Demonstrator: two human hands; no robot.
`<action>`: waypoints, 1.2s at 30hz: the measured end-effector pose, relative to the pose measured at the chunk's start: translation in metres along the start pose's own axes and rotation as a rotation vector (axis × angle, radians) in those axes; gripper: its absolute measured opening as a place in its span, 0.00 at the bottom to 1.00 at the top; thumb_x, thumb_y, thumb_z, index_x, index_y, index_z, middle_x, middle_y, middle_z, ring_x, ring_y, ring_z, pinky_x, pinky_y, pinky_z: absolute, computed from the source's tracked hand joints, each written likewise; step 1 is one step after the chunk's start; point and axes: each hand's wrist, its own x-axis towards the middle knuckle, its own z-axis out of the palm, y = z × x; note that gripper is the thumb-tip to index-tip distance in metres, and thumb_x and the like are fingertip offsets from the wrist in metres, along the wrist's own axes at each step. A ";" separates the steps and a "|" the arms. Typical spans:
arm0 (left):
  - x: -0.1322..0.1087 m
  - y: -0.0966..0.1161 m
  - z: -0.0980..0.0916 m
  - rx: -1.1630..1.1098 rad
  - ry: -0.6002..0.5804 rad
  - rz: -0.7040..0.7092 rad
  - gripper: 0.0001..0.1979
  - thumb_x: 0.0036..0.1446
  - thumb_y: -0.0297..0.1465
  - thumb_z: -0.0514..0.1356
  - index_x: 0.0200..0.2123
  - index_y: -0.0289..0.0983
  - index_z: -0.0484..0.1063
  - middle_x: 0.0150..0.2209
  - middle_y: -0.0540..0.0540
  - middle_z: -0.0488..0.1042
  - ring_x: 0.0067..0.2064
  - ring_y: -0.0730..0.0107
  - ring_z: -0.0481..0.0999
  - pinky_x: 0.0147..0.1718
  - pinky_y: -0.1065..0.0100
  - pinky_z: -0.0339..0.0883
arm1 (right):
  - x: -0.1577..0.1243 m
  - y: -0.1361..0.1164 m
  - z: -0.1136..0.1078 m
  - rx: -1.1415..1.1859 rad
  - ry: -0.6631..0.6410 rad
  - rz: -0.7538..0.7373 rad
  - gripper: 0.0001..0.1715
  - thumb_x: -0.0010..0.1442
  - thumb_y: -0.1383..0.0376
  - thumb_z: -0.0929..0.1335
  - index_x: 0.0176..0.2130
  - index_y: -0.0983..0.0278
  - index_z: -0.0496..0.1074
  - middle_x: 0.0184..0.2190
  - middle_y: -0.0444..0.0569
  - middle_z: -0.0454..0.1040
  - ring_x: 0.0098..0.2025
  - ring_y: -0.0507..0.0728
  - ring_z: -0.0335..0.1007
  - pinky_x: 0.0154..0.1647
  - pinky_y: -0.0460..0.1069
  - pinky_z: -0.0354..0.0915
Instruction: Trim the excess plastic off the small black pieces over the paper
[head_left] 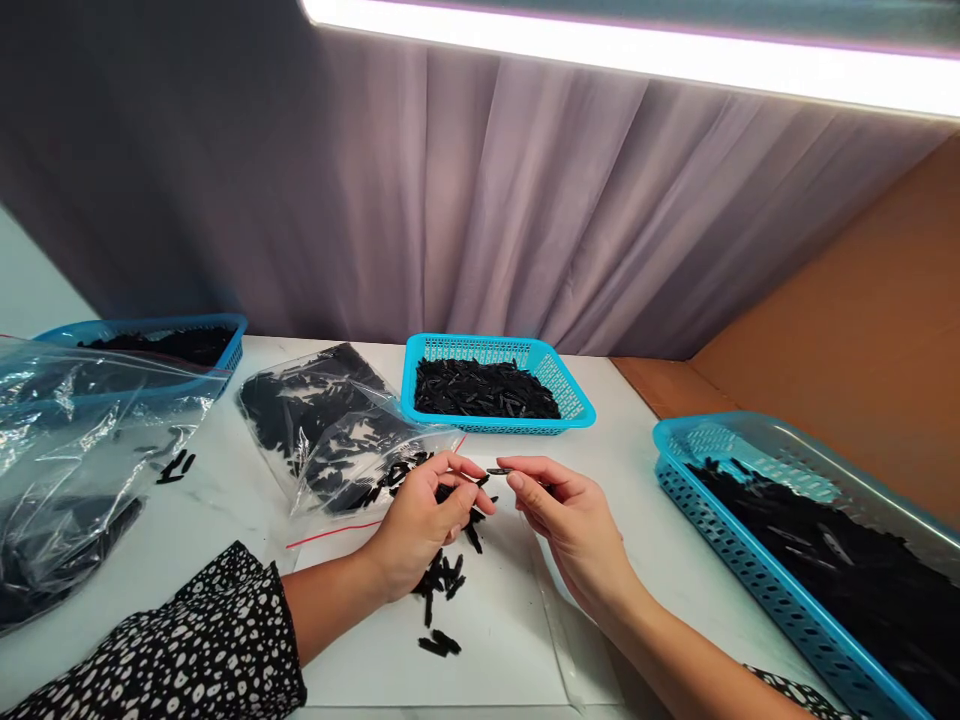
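Between the thumb and forefinger of my right hand (574, 520) is a small, slim black piece (499, 471), dark with a slight shine; its exact kind is too small to tell. A bit of black also shows under its curled fingers. My left hand (427, 520) is curled close by, its fingertips just short of that piece, with black pieces (445, 492) showing inside its fingers. Below the hands, loose black pieces (442, 575) lie on a white sheet (495, 660). Behind my left hand, an open clear zip bag (330, 440) spills more of them.
A blue basket (581, 408) of black pieces stands at the back middle. Another blue basket (750, 590) is at right, a third (236, 350) at back left. A large clear bag (97, 430) covers the left side. Above hangs a bright tube light (637, 55).
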 end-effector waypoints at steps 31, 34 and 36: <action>-0.004 -0.007 0.000 -0.026 0.039 -0.096 0.14 0.48 0.33 0.64 0.38 0.34 0.69 0.33 0.44 0.80 0.19 0.82 0.56 0.19 0.73 0.46 | -0.006 -0.026 -0.039 -1.568 -0.677 -0.782 0.14 0.60 0.78 0.64 0.33 0.60 0.71 0.38 0.48 0.72 0.27 0.53 0.65 0.29 0.48 0.58; -0.005 -0.006 0.001 -0.024 0.030 -0.109 0.16 0.49 0.32 0.64 0.42 0.33 0.71 0.34 0.43 0.80 0.20 0.82 0.57 0.19 0.73 0.46 | -0.006 -0.023 -0.035 -1.673 -0.749 -0.928 0.11 0.61 0.75 0.66 0.30 0.60 0.68 0.34 0.48 0.71 0.26 0.54 0.64 0.31 0.50 0.59; -0.005 -0.005 0.002 -0.017 0.028 -0.112 0.14 0.49 0.32 0.63 0.40 0.32 0.71 0.33 0.43 0.80 0.20 0.82 0.57 0.19 0.73 0.46 | -0.004 -0.023 -0.034 -1.692 -0.826 -1.005 0.09 0.61 0.73 0.66 0.32 0.60 0.69 0.33 0.48 0.71 0.26 0.55 0.64 0.32 0.51 0.60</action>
